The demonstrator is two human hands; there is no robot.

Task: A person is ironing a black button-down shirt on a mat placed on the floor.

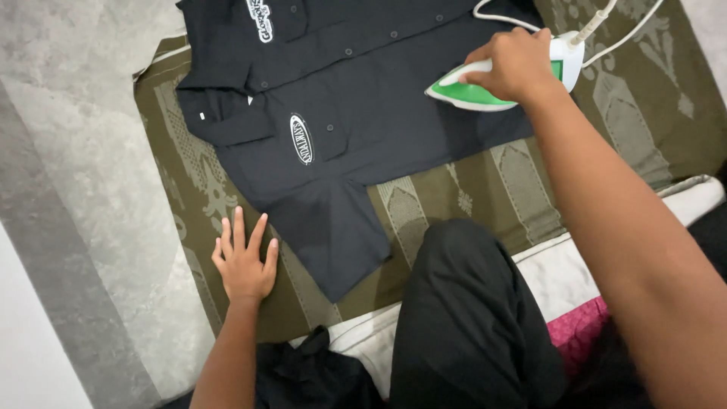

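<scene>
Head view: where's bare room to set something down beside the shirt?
Bare olive mat lies between the black shirt hem and the knee. More shows at the top right, past the cord. Grey floor left of the mat is open. Crowded: the right hand grips the iron on the shirt; the left hand lies flat beside the sleeve.

Oval patch (301, 139) on the dark shirt (363, 91), chest area, just left of the button line: black ground, white rim, white lettering, long axis running up and down in view. Second patch (260, 17) at the top edge, on the other chest panel: white lettering on black, partly cut off by the frame. Small white tag (202, 117) on the collar, rectangular, too small to make out further. No packages, signs or screens in view.
</scene>
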